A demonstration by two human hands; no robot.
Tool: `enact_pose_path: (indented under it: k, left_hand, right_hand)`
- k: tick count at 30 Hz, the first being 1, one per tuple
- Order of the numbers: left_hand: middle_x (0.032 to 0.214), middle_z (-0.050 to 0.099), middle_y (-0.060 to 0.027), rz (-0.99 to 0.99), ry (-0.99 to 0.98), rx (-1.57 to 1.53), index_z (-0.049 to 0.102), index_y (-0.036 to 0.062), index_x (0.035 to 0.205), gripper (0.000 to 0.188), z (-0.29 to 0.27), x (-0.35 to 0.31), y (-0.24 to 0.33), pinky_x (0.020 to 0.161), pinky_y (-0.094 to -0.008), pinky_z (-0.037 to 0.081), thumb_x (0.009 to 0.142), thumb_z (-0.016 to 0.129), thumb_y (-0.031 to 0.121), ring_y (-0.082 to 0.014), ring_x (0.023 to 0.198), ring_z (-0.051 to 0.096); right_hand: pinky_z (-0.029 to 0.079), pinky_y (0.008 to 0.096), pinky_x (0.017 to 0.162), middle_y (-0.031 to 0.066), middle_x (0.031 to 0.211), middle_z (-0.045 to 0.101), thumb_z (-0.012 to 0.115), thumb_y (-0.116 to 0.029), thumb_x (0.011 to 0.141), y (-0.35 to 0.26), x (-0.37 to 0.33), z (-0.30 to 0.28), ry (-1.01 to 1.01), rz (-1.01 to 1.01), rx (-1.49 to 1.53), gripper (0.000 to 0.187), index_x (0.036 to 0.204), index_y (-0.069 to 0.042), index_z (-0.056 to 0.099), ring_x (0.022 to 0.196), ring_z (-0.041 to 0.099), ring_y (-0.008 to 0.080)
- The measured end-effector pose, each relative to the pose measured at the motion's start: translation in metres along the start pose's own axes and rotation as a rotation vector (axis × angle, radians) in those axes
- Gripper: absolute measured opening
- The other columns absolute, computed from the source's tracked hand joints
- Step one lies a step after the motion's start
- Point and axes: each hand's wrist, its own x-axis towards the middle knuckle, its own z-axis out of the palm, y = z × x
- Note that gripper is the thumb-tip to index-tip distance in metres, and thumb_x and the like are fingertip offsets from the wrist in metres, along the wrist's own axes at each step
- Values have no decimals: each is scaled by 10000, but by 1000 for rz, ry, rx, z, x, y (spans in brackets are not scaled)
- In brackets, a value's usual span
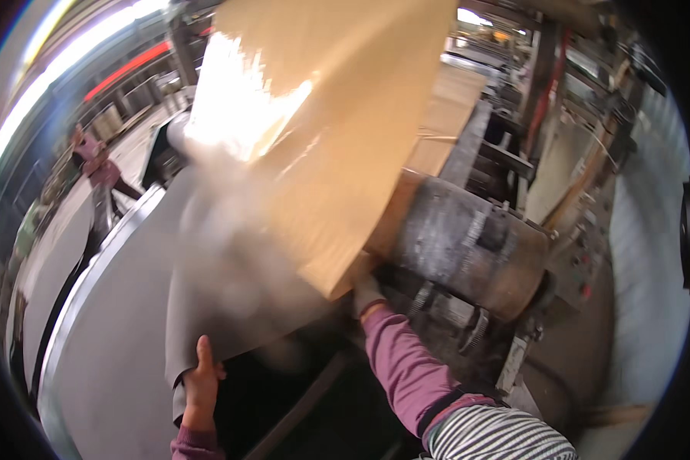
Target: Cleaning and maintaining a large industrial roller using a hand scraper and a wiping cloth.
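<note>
My left hand (200, 389) is closed at the near edge of a large dark grey sheet (238, 330), its thumb pointing up over the folded edge. A wide, glossy tan sheet (345, 153) rises in front of me, bright with glare on its left part. At that sheet's lower right corner is my right hand (365, 282), its arm stretched forward in a purple sleeve. The fingers of this hand are hidden behind the tan sheet and blurred. A hazy smear covers the place where the two sheets meet.
A worn metal roller (460, 238) with a toothed gear (475, 331) below it stands close to the right of my right arm. Machine framework (506, 153) extends beyond. On the left, a metal rim (103, 264) curves past the grey surface. Another person (100, 161) stands farther off.
</note>
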Motion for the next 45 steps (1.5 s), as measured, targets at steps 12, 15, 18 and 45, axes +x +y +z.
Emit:
enact_pose_path:
  k: [12,15,18,45]
  left_hand:
    - [698,539,-18,219,25,-32,588,32,918,389,13,-15,19,454,-232,418,934,574,421,-100,492,476]
    - [679,537,-14,52,61,57,601,40,895,396,0,-9,17,453,-231,417,935,566,432,-99,492,477]
    - [747,585,-29,-70,75,262,637,48,995,391,-5,-15,21,472,-279,446,907,597,427,-144,528,525]
    - [657,534,-36,70,-36,32,552,26,905,378,2,-7,7,481,-243,456,912,616,398,-112,530,527]
  right_hand:
    - [467,350,857,176,1206,587,474,-473,925,-18,-11,8,-12,57,180,614,1259,41,512,1034,589,287]
    - [469,367,873,224,1165,597,437,-446,953,-11,1,16,-8,-6,-467,572,1256,32,519,1068,580,342]
    - [476,322,864,149,1086,617,478,-403,962,19,14,-11,-122,-44,162,473,1223,-15,550,1007,587,272]
    - [460,315,906,59,1188,585,435,-346,1000,-17,49,4,-69,13,316,393,1241,-49,528,1073,558,204]
